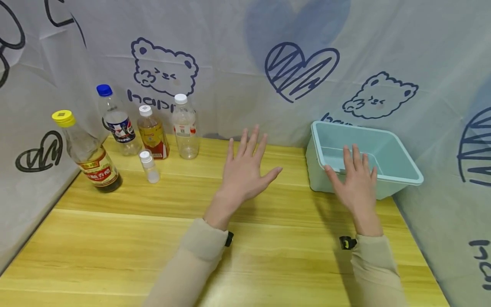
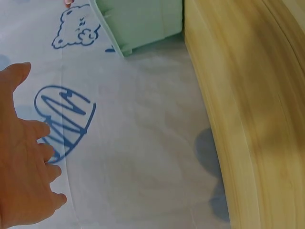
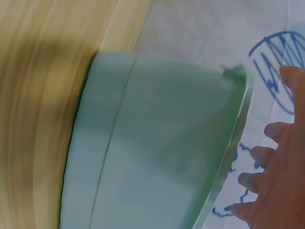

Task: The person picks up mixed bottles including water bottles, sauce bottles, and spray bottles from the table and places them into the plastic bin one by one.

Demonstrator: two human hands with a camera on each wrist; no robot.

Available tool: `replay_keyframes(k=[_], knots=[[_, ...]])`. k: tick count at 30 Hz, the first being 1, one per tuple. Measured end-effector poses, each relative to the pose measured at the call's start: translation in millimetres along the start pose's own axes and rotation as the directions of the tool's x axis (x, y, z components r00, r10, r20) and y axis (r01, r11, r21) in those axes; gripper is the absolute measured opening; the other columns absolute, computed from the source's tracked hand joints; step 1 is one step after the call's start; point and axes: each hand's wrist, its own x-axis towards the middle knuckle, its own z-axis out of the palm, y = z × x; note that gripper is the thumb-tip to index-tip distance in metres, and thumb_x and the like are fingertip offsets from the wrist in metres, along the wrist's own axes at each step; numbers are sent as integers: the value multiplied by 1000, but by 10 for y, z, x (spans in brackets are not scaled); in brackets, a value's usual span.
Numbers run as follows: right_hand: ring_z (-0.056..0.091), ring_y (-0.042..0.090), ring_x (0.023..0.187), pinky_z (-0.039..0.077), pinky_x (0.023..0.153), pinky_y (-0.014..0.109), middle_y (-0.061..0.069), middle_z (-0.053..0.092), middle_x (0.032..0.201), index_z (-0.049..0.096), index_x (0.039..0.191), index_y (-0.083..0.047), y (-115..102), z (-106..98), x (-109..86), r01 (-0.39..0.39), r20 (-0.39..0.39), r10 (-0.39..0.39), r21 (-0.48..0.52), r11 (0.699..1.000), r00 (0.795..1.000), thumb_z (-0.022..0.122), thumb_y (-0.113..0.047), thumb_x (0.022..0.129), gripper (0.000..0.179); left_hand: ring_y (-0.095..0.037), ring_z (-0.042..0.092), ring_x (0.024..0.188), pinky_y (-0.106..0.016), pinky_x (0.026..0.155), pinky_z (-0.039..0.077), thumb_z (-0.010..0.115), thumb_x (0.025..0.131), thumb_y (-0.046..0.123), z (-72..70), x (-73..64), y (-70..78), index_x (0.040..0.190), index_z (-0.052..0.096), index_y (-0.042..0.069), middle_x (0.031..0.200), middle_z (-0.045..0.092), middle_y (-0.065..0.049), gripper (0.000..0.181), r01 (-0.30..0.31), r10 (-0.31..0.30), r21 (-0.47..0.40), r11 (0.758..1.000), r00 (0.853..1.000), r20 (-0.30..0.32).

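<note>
My left hand (image 1: 245, 175) is held above the middle of the table with its fingers straight and spread, holding nothing. My right hand (image 1: 356, 187) is spread too, in front of the pale green plastic bin (image 1: 399, 160), and overlaps its near rim in the head view. In the right wrist view that hand (image 3: 281, 176) appears apart from the bin's wall (image 3: 157, 124). The left wrist view has the left hand (image 2: 24, 162) at its left edge, with the bin (image 2: 147, 24) at the top. The bin's inside is partly hidden by the right hand.
At the back left stand a yellow-capped sauce bottle (image 1: 100, 170), a blue-capped Pepsi bottle (image 1: 122, 130), a drink bottle with amber-looking contents (image 1: 153, 136), a clear white-capped bottle (image 1: 186, 136) and a small white-capped vial (image 1: 150, 168). Printed cloth (image 1: 230, 55) hangs behind the wooden table (image 1: 115, 256).
</note>
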Motion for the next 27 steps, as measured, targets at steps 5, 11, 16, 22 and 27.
replay_keyframes(k=[5, 11, 16, 22, 27], knots=[[3, 52, 155, -1, 118, 78, 15, 1, 174, 10, 168, -10, 221, -87, 31, -30, 16, 31, -43, 999, 999, 33, -67, 106, 87, -24, -19, 158, -53, 127, -12, 32, 101, 75, 70, 99, 136, 169, 3, 21, 172, -20, 0, 92, -22, 22, 20, 1000, 1000, 20], [2, 53, 155, 1, 117, 80, 19, 1, 173, 9, 168, -9, 473, -202, 68, -52, 23, 54, -81, 995, 998, 32, -66, 106, 87, -23, -20, 157, -54, 129, -6, 30, 100, 77, 149, 212, 300, 169, 2, 22, 171, -22, 1, 92, -50, 48, 41, 998, 998, 48], [-1, 53, 155, -1, 117, 80, 18, -2, 173, 7, 168, -10, 715, -285, 104, -63, 23, 65, -105, 992, 998, 29, -66, 106, 86, -24, -17, 158, -55, 128, -7, 29, 100, 77, 190, 303, 435, 169, 1, 22, 172, -19, 0, 92, -69, 66, 39, 997, 996, 68], [0, 54, 155, -3, 118, 79, 19, -1, 173, 8, 168, -9, 996, -366, 147, -75, 28, 79, -138, 988, 996, 27, -66, 106, 86, -25, -15, 159, -55, 127, -9, 28, 101, 76, 220, 424, 622, 169, 0, 23, 172, -18, 0, 90, -97, 96, 8, 995, 992, 85], [2, 56, 153, 1, 117, 79, 23, -1, 172, 8, 167, -6, 1234, -417, 143, -68, 27, 73, -149, 986, 997, 27, -63, 107, 85, -26, -11, 160, -55, 128, -4, 29, 102, 74, 271, 520, 765, 169, 1, 23, 172, -20, 0, 88, -120, 119, 16, 993, 989, 92]])
